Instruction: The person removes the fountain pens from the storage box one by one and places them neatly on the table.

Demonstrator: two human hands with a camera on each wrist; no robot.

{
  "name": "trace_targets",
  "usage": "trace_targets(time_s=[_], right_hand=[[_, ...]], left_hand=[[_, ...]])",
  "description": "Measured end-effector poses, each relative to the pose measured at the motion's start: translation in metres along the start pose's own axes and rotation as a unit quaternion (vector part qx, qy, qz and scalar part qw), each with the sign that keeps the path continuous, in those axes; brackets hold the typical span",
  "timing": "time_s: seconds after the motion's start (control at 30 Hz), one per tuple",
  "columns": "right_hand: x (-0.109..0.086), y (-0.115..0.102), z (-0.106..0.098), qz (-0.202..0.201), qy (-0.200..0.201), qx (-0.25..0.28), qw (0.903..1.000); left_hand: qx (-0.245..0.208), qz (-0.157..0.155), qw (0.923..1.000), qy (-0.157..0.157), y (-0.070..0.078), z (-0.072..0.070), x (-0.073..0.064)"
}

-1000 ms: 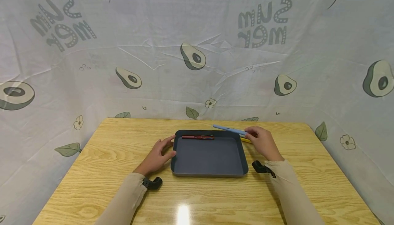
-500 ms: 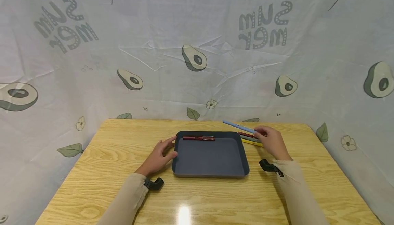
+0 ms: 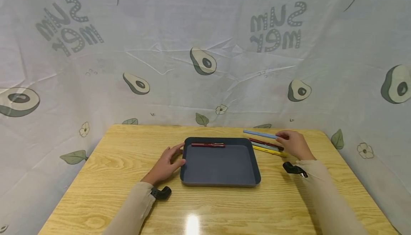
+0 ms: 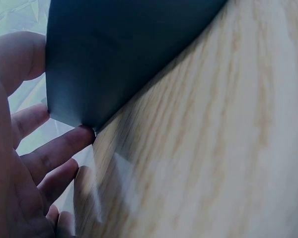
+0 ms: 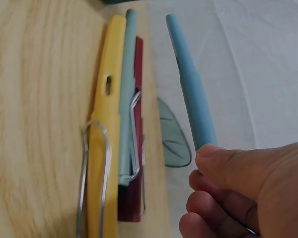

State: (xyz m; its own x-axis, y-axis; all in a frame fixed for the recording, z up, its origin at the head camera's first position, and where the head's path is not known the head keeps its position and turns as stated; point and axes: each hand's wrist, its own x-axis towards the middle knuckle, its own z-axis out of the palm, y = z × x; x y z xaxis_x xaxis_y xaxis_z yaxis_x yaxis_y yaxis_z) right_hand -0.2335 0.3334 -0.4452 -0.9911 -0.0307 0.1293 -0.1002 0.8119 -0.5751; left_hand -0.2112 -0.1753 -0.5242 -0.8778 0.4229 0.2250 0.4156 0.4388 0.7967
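My right hand (image 3: 294, 144) pinches a light blue pen (image 3: 260, 134) by one end, thumb on top. The pen points left, behind the tray's far right corner. Below it on the table lie a dark red pen (image 3: 264, 143), a grey-green pen (image 5: 128, 99) and a yellow pen (image 5: 109, 64) side by side, with wire clips on them in the right wrist view. My left hand (image 3: 164, 165) rests at the left side of the dark grey tray (image 3: 221, 184), fingers spread and fingertips on its wall. Inside the tray, a red pen (image 3: 205, 144) lies along the far wall.
The wooden table (image 3: 128, 149) reaches back to a pale curtain (image 3: 170, 85) printed with avocados. Each wrist wears a black strap mount, such as the left mount (image 3: 161, 193).
My right hand has moved right with the blue pen, away from the tray and over the far end of the pen row, uncovering the loose pens. The left hand stays at the tray.
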Motion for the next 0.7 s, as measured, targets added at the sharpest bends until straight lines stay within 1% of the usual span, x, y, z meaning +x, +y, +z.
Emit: trace_targets(time_s=[0.4, 0.5, 0.7], right_hand=[[0.005, 0.018, 0.002, 0.0, -0.004, -0.028, 0.9996], [0.008, 0.022, 0.003, 0.007, -0.014, -0.031, 0.9994], [0.011, 0.027, 0.007, 0.022, -0.041, -0.017, 0.9987]], left_hand=[[-0.001, 0.005, 1.0, 0.0, -0.002, 0.001, 0.0], [-0.001, 0.008, 1.0, 0.002, -0.004, 0.001, 0.001], [-0.001, 0.011, 0.9999, 0.005, -0.007, 0.002, 0.001]])
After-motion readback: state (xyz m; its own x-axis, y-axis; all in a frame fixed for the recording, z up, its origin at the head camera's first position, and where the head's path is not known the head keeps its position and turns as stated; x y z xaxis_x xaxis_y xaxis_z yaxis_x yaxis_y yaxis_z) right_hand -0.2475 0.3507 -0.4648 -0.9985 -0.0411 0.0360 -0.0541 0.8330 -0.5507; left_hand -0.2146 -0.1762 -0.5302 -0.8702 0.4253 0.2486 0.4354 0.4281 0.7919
